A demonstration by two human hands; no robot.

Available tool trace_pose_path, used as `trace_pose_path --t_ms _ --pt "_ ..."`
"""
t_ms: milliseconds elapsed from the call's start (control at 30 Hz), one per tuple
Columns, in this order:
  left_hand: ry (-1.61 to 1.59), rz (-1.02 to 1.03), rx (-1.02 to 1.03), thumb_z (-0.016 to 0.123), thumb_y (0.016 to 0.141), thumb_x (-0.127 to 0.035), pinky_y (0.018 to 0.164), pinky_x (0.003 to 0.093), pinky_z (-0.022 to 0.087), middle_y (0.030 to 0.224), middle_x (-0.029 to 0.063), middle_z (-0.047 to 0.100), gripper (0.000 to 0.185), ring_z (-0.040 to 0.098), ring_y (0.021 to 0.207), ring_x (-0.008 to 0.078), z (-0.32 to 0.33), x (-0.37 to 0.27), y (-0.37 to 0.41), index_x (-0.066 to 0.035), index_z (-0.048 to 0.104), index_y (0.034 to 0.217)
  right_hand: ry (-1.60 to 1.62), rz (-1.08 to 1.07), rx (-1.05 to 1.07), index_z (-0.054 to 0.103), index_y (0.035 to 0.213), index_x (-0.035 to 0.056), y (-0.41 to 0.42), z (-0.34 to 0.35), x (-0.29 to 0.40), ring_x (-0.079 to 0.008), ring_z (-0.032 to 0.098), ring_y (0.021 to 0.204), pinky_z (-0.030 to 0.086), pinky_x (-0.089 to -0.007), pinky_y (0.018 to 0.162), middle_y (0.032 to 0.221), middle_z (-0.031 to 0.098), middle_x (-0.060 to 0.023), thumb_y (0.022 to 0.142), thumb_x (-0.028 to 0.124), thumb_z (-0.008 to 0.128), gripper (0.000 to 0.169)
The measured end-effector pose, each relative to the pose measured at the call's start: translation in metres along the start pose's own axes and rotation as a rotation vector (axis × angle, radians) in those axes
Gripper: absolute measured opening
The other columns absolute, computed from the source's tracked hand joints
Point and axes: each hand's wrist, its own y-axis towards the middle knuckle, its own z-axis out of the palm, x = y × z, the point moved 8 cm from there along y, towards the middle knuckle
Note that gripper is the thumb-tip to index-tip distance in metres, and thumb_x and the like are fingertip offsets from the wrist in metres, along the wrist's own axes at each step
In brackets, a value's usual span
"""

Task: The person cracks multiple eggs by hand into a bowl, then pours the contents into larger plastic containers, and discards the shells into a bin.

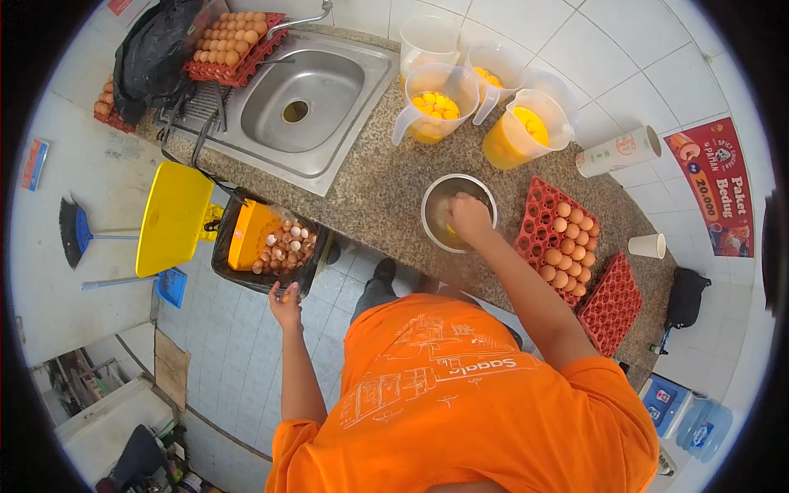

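Observation:
My left hand (285, 303) hovers at the near rim of a bin (220, 266) lined with a black bag. Its fingers are spread, and a small yellowish patch shows among them, too small to identify. Cracked eggshells (286, 249) and an orange box (248, 234) lie in the bin. My right hand (466, 214) reaches into a round metal bowl (429, 229) on the granite counter, fingers curled downward. A little yellow shows below the hand; its fingertips are hidden. Right of the bowl, brown eggs (572, 256) fill part of a red egg tray (531, 228).
Several plastic pitchers, one a jug of yolks (434, 105) and another a fuller jug (521, 138), stand along the tiled wall. A steel sink (327, 117) is at left, with stacked egg trays (229, 43) behind. The bin's yellow lid (172, 219) stands raised. A paper cup (647, 246) lies right.

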Motion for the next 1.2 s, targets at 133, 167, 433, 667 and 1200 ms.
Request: trace_pose_path --t_ms 133,167,433,667,1200 --pt "0.054 -0.001 0.047 0.089 0.09 -0.028 0.064 0.0305 0.046 0.113 0.0076 0.074 0.077 0.066 0.086 0.0164 0.002 0.006 0.003 -0.013 0.049 0.154 0.007 -0.022 -0.049 0.078 0.087 0.0052 0.0 0.001 -0.001 -0.0392 0.076 0.087 0.063 -0.0528 0.078 0.1 0.073 -0.018 0.09 0.019 0.069 0.017" --pt "0.061 0.004 0.051 0.089 0.09 -0.028 0.064 0.0304 0.046 0.114 0.0077 0.074 0.077 0.066 0.086 0.0165 0.003 0.006 0.003 -0.013 0.049 0.154 0.007 -0.017 -0.061 0.078 0.087 0.005 0.001 0.003 -0.003 -0.0391 0.076 0.087 0.063 -0.0528 0.078 0.1 0.073 -0.018 0.09 0.019 0.069 0.017" --pt "0.028 0.023 0.033 0.088 0.091 -0.017 0.053 0.0231 0.04 0.108 0.0069 0.078 0.068 0.06 0.072 0.0094 0.007 -0.001 -0.001 -0.012 0.05 0.148 -0.028 -0.019 -0.01 0.079 0.086 0.0048 0.0 0.006 0.0 -0.0396 0.077 0.09 0.063 -0.0521 0.078 0.103 0.075 -0.0194 0.089 0.017 0.068 0.016" --pt "0.005 0.006 0.033 0.087 0.092 -0.017 0.053 0.023 0.04 0.108 0.0065 0.078 0.066 0.06 0.071 0.0092 0.002 0.005 -0.001 -0.012 0.051 0.147 -0.09 -0.084 0.072 0.079 0.086 0.0028 -0.008 -0.01 0.021 -0.0388 0.077 0.091 0.063 -0.0512 0.078 0.1 0.076 -0.0193 0.091 0.016 0.065 0.02" --pt "0.098 0.046 0.074 0.087 0.091 -0.026 0.056 0.0258 0.042 0.11 0.007 0.075 0.068 0.061 0.075 0.0103 0.016 -0.007 -0.005 -0.01 0.052 0.148 0.357 -0.133 0.313 0.086 0.103 0.0117 -0.021 0.007 0.029 -0.04 0.073 0.106 0.056 -0.0502 0.095 0.11 0.076 -0.022 0.097 0.024 0.057 0.032"
